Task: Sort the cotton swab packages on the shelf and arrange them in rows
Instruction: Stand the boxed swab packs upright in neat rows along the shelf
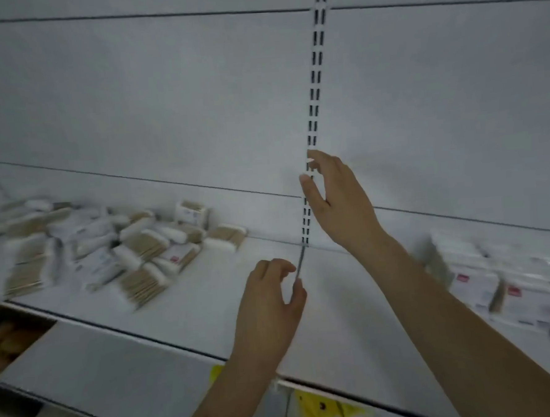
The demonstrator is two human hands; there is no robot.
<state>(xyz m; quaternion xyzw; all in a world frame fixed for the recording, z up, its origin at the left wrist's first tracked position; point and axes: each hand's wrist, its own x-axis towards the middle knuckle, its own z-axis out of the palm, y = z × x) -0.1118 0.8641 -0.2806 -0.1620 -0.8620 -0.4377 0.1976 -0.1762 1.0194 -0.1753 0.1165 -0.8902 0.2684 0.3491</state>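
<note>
Head view shows the left hand (267,308) and right hand (334,201) raised with fingers loosely spread, holding nothing. Loose swab packs (108,247) lie heaped on the shelf (208,296), far left. Better to reach there and grip one pack flat.

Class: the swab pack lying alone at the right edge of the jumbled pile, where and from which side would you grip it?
Grip the lone pack across its long sides, coming from the right over bare shelf; the pile blocks its left.
</note>
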